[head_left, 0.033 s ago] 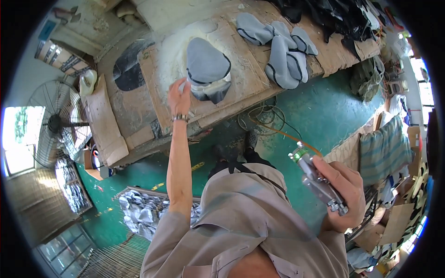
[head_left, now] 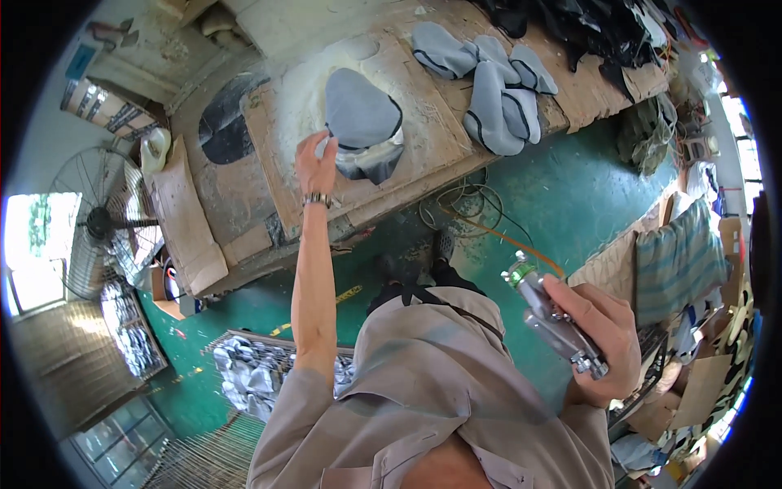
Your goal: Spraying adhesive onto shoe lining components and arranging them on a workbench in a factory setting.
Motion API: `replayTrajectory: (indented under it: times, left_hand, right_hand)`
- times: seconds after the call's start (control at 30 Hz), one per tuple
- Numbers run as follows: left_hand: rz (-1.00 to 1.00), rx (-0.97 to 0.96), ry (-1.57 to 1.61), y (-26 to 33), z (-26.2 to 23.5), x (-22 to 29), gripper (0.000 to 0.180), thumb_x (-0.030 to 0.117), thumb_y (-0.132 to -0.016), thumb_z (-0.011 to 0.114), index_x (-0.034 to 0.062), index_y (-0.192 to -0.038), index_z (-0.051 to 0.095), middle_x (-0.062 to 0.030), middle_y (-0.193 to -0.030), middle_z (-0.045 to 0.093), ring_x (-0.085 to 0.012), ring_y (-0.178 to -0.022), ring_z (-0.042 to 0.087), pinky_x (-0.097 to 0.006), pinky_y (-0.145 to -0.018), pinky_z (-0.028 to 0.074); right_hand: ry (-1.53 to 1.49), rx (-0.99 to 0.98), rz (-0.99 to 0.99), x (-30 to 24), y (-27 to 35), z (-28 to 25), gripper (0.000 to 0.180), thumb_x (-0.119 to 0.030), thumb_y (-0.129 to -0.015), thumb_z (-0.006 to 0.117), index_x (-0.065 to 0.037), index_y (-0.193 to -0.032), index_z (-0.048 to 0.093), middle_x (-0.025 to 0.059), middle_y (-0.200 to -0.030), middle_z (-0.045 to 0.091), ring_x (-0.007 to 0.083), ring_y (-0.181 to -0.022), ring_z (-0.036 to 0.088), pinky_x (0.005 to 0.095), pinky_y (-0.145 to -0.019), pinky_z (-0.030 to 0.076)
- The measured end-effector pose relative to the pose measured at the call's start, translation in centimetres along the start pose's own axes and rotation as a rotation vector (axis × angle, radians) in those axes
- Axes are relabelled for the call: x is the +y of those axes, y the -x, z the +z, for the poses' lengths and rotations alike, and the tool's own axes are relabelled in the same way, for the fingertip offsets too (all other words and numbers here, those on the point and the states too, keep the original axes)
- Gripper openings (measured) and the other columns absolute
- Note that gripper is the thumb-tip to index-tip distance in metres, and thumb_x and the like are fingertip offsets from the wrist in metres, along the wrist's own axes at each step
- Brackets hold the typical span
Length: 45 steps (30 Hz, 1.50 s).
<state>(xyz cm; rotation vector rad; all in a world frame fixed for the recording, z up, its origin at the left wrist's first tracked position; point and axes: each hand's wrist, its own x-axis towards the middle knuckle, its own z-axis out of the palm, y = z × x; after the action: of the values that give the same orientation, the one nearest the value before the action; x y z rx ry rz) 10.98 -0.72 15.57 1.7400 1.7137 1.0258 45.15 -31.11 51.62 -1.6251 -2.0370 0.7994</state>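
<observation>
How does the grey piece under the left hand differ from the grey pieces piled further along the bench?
The grey piece lies alone on a white-dusted board, touched by the left hand. The piled grey pieces overlap one another on bare board, untouched. All are grey with dark edging.

Premises: a small manufacturing workshop, apparently for footwear or fabric parts. At 12 o'clock stands a worn, glue-stained workbench (head_left: 423,175) topped with cardboard, carrying grey cut fabric pieces (head_left: 497,81) stacked in a batch. Dark material is heaped at 1 o'clock (head_left: 595,28). The floor is green-painted concrete (head_left: 554,196) with loose cables (head_left: 464,208) trailing across it. An industrial pedestal fan (head_left: 98,224) stands at 9 o'clock. Bundled stock (head_left: 248,371) lies at 7 o'clock; cardboard boxes (head_left: 700,391) clutter 4 o'clock.
</observation>
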Motion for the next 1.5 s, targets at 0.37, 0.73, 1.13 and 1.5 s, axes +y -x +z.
replayTrajectory:
  times: [0.37, 0.73, 1.13, 1.5]
  left_hand:
    - [0.043, -0.242, -0.398, -4.6, 3.8, -4.0, 0.048, 0.049, -0.095, 0.068, 0.0319, -0.139, 0.068, -0.0153, -0.151, 0.057, -0.0356, -0.141, 0.049, -0.047, -0.116, 0.041]
    - [-0.022, -0.325, -0.144, -4.9, 3.3, -4.9, 0.058, 0.059, -0.094, 0.068, 0.0254, -0.142, 0.067, -0.0243, -0.15, 0.055, -0.038, -0.14, 0.052, -0.045, -0.115, 0.042]
    - [-0.037, -0.365, -0.176, -5.1, 3.0, -4.8, 0.057, 0.055, -0.096, 0.069, 0.0239, -0.144, 0.065, -0.0203, -0.153, 0.054, -0.0343, -0.145, 0.047, -0.044, -0.119, 0.038]
    - [0.115, -0.213, -0.227, -3.9, 4.1, -3.4, 0.049, 0.047, -0.096, 0.07, 0.0226, -0.138, 0.069, -0.0183, -0.153, 0.053, -0.0363, -0.143, 0.048, -0.046, -0.117, 0.04]
  right_hand:
    - [-0.184, -0.042, -0.05, 9.1, -1.4, -2.2, 0.071, -0.007, -0.075, 0.077, -0.004, -0.144, 0.059, 0.0121, -0.096, 0.072, 0.0313, -0.078, 0.07, 0.0413, -0.062, 0.055]
    - [-0.268, 0.046, -0.005, 14.4, -2.7, -4.4, 0.073, -0.013, -0.072, 0.077, 0.001, -0.142, 0.06, 0.0115, -0.091, 0.072, 0.0306, -0.076, 0.071, 0.0392, -0.063, 0.056]
    - [-0.301, 0.222, 0.06, 16.8, -5.2, -5.2, 0.069, -0.041, -0.082, 0.068, 0.002, -0.137, 0.066, 0.0146, -0.082, 0.067, 0.028, -0.067, 0.066, 0.0374, -0.059, 0.048]
    - [-0.231, 0.283, 0.036, 14.0, -9.8, -4.8, 0.062, -0.019, -0.076, 0.066, -0.002, -0.135, 0.068, 0.0152, -0.08, 0.064, 0.0275, -0.066, 0.064, 0.0351, -0.059, 0.047]
